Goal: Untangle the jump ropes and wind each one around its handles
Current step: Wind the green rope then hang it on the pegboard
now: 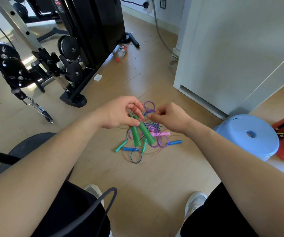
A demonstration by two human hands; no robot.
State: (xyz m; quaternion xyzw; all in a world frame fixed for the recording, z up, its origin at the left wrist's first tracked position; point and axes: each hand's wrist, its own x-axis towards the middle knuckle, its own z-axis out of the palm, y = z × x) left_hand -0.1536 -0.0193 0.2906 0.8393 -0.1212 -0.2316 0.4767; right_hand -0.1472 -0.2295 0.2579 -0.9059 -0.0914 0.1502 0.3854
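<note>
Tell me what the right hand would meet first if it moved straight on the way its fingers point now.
Probably the left hand, which holds the two green handles; the right hand points at its fingertips. Depth is unclear.

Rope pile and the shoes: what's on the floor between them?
Nothing: in the head view, bare floor runs from the rope pile to both shoes.
</note>
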